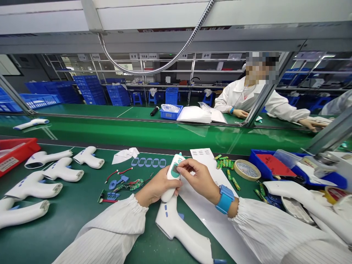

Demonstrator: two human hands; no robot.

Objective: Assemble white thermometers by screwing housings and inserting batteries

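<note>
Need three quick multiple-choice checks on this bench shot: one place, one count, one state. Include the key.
1. Where is the green circuit board?
A. In the red tray
B. On the green bench mat
C. On the white paper sheet

2. How many blue rounded pieces sit in the row on the mat?
A. Five
B. Two
C. Nine

3. What state is the white handheld thermometer in?
A. Lying untouched on the mat
B. Inside a blue tray
C. Gripped in the left hand, with the right hand at its face

Key:
1. B, the board lies on the mat, left of the hands.
2. A, five show side by side.
3. C, the left hand wraps its body, and the right fingertips reach its face.
</note>
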